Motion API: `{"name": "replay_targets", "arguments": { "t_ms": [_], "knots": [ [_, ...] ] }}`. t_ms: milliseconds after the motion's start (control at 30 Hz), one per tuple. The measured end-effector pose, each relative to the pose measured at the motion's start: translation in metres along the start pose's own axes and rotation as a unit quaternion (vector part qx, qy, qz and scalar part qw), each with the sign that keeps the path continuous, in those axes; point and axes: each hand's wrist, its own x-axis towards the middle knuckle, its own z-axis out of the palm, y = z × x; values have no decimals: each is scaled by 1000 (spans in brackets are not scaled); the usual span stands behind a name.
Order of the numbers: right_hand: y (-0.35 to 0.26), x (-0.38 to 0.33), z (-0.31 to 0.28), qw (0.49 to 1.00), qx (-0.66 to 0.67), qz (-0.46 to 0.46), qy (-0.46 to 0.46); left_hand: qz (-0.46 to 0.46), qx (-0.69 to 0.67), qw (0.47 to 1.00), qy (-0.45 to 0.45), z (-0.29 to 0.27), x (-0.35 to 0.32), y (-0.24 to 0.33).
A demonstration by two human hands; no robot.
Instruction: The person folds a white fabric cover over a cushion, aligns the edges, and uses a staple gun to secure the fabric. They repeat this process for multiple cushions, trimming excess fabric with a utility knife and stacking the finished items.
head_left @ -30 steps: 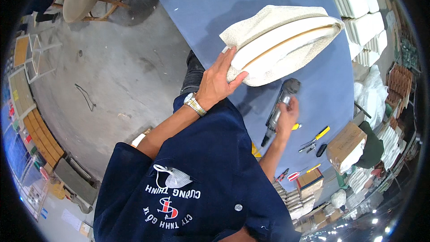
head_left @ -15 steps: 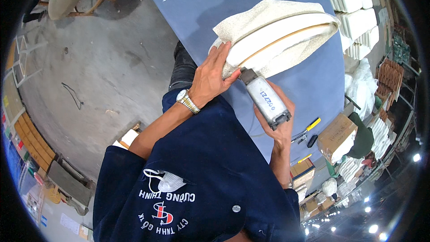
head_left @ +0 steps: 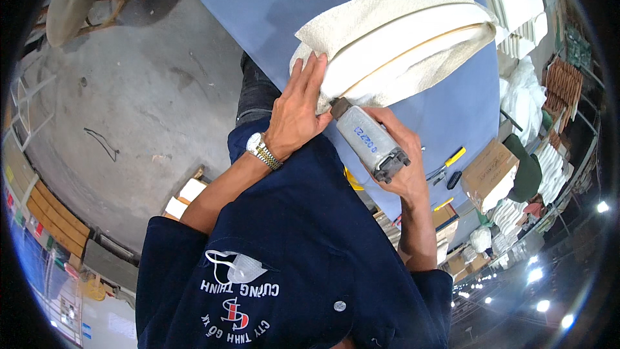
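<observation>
A pale padded cushion (head_left: 371,55) stands on its edge on a blue table, with a loose flap of cream textured fabric (head_left: 374,14) folded along its far side. A thin tan strip runs lengthwise along it. My left hand (head_left: 294,113) lies against the near left end, its fingers stretched out on the fabric and white padding. In my right hand (head_left: 408,161) is a grey staple gun (head_left: 369,134), gripped from its right side. Its dark nose meets the cushion's lower left edge beside my left thumb; the exact contact point is hidden.
The blue tabletop (head_left: 258,13) carries a yellow-handled tool (head_left: 454,157) and a small black object (head_left: 454,179) on the right. Beyond stands a cardboard box (head_left: 491,171). Stacked white pads (head_left: 516,6) are at far right. A round-seated stool (head_left: 72,3) stands at upper left.
The whole view has shifted slightly. The staple gun's nose and my left hand keep close together at the cushion's left end. A yellow item now shows beside my shirt.
</observation>
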Motion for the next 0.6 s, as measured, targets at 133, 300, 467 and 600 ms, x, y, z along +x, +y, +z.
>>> {"name": "replay_targets", "arguments": {
  "t_ms": [133,300,467,600],
  "knots": [
    [-5,3,3,999,29,29,8,1,-21,1000,-1,-2,2,-1],
    [0,11,9,999,28,17,-3,-4,-55,998,-2,-10,9,3],
    [-6,12,15,999,34,23,12,-6,-66,998,-16,-13,8,2],
    [0,3,26,999,17,7,44,16,-54,998,-39,-21,8,3]
  ]
}}
